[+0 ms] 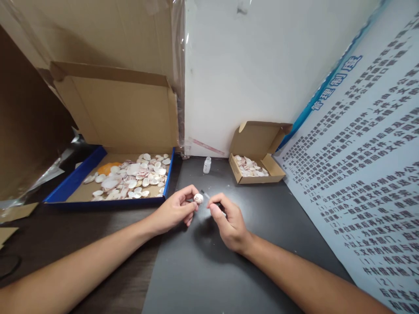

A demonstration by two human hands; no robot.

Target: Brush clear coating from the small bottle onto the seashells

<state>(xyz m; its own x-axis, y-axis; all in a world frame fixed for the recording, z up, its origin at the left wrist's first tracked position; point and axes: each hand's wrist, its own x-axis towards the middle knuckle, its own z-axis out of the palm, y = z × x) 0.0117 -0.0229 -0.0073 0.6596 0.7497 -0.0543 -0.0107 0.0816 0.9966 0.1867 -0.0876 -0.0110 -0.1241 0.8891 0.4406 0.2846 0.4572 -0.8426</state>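
Left hand (175,210) pinches a small round white shell with pinkish flecks (198,198) between thumb and fingertips, held just above the dark grey tabletop (209,270). Right hand (229,222) is closed around a thin stick-like tool (205,193), tip pointing at the shell and almost touching it; can't tell what the tool is, most of it is hidden in the fist.

Behind the hands, near the white wall (262,65): small white plastic bottle (207,165), upright, standing alone.

Left of it: large flat cardboard box with blue outer walls (75,179), lid flipped up, holding a loose pile of white and pink-marked shells (131,176) plus one orange piece (109,167) at the back.

Right of the bottle: small brown cardboard box (275,176), lid open, with a smaller batch of similar shells (250,167) inside.

Far right: big white printed sheet with black text and a blue border (360,174), leaning against the wall, bottom edge on the table.
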